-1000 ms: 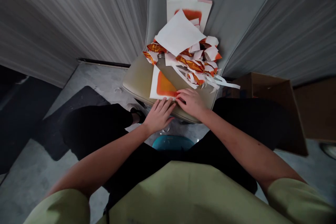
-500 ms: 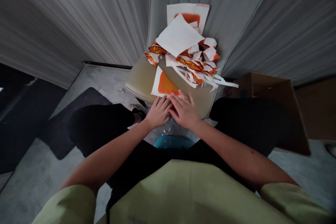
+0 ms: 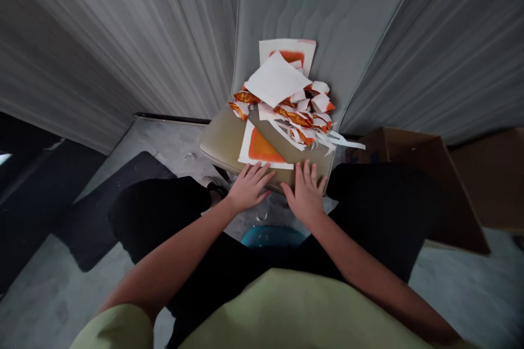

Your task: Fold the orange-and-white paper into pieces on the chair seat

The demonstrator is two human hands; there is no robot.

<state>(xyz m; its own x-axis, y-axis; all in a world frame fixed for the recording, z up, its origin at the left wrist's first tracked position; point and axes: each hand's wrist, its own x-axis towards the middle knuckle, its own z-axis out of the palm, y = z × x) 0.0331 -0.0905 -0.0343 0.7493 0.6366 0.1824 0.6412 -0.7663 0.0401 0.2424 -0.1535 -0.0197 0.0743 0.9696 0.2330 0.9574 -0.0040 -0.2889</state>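
A triangular folded sheet of white paper with an orange patch (image 3: 264, 148) lies at the front of the chair seat (image 3: 223, 139). My left hand (image 3: 249, 186) rests with fingers spread at the sheet's lower edge, its fingertips on or just at the paper. To the right of the sheet, my right hand (image 3: 306, 190) lies with fingers apart on the seat's front edge, holding nothing. Behind the folded sheet is a heap of folded orange-and-white paper pieces (image 3: 297, 115). A blank white square sheet (image 3: 278, 80) covers part of this heap.
Another white sheet with an orange print (image 3: 286, 46) leans at the chair back (image 3: 319, 0). White paper strips (image 3: 344, 140) stick out on the right. A cardboard box (image 3: 421, 147) stands at the right, and a blue stool (image 3: 273, 236) shows between my legs. Grey curtains hang on both sides.
My right hand has moved right, away from my left hand and off the folded sheet. The sheet's lower right corner is now uncovered. The whole view has shifted slightly.
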